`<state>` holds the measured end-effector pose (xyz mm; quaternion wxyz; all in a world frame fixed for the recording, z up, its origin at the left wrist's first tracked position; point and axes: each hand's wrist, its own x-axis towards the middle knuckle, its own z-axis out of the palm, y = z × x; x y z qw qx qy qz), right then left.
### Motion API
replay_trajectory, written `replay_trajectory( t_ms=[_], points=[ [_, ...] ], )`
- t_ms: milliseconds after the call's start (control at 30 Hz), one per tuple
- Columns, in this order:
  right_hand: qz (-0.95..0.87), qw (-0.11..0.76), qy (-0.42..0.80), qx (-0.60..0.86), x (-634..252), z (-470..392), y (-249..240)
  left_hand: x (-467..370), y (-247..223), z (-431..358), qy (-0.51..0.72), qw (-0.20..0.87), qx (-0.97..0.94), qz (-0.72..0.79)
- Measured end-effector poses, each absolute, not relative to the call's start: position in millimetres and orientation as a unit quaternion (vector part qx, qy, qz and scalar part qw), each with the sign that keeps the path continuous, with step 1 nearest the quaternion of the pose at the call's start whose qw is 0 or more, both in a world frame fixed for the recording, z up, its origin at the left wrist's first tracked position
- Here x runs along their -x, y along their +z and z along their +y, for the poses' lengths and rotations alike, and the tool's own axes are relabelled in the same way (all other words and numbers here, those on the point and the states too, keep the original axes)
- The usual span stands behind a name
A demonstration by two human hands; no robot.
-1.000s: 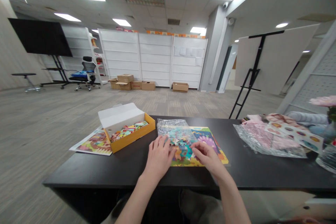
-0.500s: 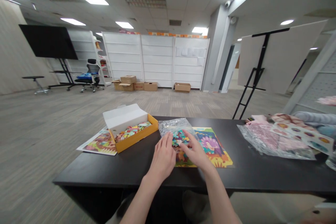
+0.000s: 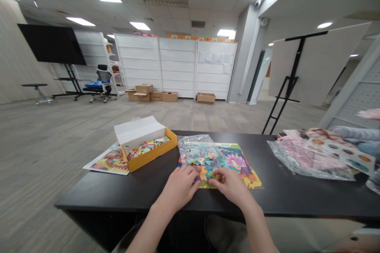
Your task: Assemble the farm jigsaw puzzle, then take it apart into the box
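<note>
My left hand (image 3: 182,185) rests at the near left edge of a colourful picture sheet (image 3: 245,168), fingers curled toward the thumb; whatever lies between them is too small to make out. Over the sheet's near part, my right hand (image 3: 233,186) has its thumb and index finger bent together around what looks like a small greenish puzzle piece (image 3: 219,178), though it blends with the print. Just beyond both hands, a clear plastic bag (image 3: 194,141) lies on the sheet. Loose teal and white puzzle pieces (image 3: 202,159) show in or under its near part.
Left of the bag stands an open yellow box (image 3: 152,157) with puzzle pieces inside, partly on another picture sheet (image 3: 109,161). Pink goods in clear plastic (image 3: 311,160) lie at the right of the black table (image 3: 142,189). An easel (image 3: 286,87) stands behind.
Both hands have drawn back toward me from the pile of puzzle pieces, so the pieces and bag are now uncovered. The fingers have curled in.
</note>
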<state>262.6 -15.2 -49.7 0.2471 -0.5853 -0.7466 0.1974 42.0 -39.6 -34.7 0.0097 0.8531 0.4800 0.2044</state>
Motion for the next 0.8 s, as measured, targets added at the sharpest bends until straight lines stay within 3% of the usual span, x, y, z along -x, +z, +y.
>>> replay_trajectory(
  t_ms=[467,800],
  points=[
    [-0.728,0.222,0.15,0.631,-238,-19,-43,-41,-42,-36,0.167,0.025,-0.837,0.52],
    [-0.728,0.296,0.286,0.548,-261,-18,-49,-52,-36,-49,0.162,0.02,-0.838,0.52]
  ],
)
